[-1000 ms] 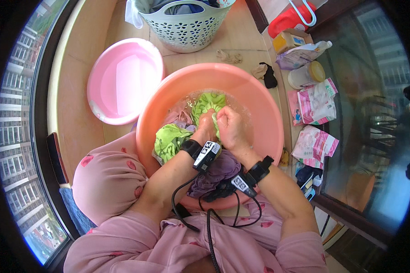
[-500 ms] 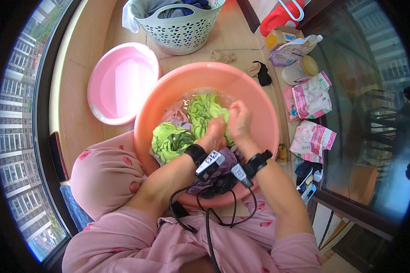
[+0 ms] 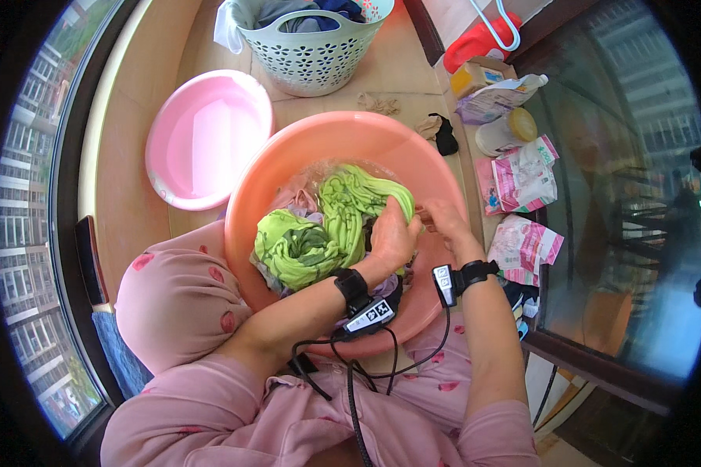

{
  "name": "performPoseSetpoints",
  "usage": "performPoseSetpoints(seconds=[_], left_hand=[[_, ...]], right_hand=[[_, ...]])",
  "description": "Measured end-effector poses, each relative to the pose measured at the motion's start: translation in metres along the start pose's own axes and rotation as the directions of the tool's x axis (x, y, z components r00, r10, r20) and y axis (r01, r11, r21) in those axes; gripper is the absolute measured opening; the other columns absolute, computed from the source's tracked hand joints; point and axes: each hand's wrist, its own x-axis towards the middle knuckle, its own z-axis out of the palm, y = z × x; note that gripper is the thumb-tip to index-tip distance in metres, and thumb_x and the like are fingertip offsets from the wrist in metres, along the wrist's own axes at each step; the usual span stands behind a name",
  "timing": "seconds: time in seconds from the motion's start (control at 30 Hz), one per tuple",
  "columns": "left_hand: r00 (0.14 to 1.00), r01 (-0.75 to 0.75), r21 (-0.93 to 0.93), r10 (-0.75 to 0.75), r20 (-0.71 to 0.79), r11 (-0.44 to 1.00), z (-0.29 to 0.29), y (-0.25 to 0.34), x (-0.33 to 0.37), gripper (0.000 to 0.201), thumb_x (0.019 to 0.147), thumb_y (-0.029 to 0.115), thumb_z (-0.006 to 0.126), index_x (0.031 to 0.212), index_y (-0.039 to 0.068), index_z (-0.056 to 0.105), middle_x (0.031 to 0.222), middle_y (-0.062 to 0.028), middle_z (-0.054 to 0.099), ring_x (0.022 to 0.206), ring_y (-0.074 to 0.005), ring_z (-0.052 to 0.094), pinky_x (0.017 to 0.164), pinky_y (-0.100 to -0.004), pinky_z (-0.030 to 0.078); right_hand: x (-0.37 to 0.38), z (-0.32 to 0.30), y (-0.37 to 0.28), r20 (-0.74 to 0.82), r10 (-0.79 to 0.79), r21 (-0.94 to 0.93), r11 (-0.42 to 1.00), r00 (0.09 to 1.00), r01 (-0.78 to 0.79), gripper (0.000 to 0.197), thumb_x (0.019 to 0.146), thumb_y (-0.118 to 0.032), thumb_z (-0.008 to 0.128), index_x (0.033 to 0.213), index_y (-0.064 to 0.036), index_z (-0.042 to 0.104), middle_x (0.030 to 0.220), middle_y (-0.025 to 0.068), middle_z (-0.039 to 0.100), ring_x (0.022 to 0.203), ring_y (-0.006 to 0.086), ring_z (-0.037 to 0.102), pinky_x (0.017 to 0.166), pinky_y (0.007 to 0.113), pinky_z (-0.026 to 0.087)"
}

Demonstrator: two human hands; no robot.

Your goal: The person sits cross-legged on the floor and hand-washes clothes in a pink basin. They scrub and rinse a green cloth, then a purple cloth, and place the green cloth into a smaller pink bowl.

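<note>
In front of me a large orange basin (image 3: 349, 128) holds wet clothes and some water. A bright green patterned garment (image 3: 354, 187) lies twisted across the pile, with a coiled part toward the left. My left hand (image 3: 396, 237) is closed round its right end, beside the basin's right inner side. My right hand (image 3: 448, 226) is just right of it, fingers bent loosely toward the left hand and apart, with no cloth seen in them. A pink cloth (image 3: 294, 194) shows behind the green garment. Both wrists wear black straps with cabled tags.
A pink basin (image 3: 163, 167) stands at the far left, and a pale green laundry basket (image 3: 315, 58) of clothes behind. Along the right lie pink-white packets (image 3: 524, 175), a lidded jar (image 3: 506, 132) and a red container (image 3: 479, 43). Small dark and beige cloths (image 3: 444, 134) lie near the rim.
Both hands have moved right and a little nearer me. The green garment's end has been drawn right with the left hand. My right hand has come away from the cloth, its fingers loosened.
</note>
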Motion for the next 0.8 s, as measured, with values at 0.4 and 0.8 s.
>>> performPoseSetpoints(seconds=[0.4, 0.8], left_hand=[[0.939, -0.228, 0.008, 0.218, 0.267, 0.974, 0.011, -0.019, -0.015, 0.031, 0.082, 0.012, 0.062, 0.106, -0.006, 0.055, 0.097, -0.0289, 0.062, 0.095, -0.0489, 0.06, 0.087, -0.0504, 0.049], [0.679, 0.733, -0.671, -0.178, 0.712, 0.114, -0.047, -0.074, 0.08, 0.042, 0.104, 0.038, 0.039, 0.122, 0.003, 0.055, 0.106, -0.0179, 0.066, 0.094, -0.0334, 0.066, 0.085, -0.0494, 0.056]], right_hand=[[0.004, 0.007, -0.04, 0.32, -0.069, 0.121, 0.992, 0.945, 0.031, 0.078, 0.082, 0.006, 0.055, 0.153, -0.0018, 0.026, 0.137, 0.0168, 0.053, 0.115, 0.0269, 0.062, 0.096, 0.036, 0.051], [-0.064, 0.075, -0.069, 0.389, -0.558, -0.536, 0.511, 0.733, 0.672, 0.032, 0.08, -0.007, 0.064, 0.112, -0.0013, 0.061, 0.092, 0.026, 0.066, 0.089, 0.0455, 0.064, 0.079, 0.049, 0.051]])
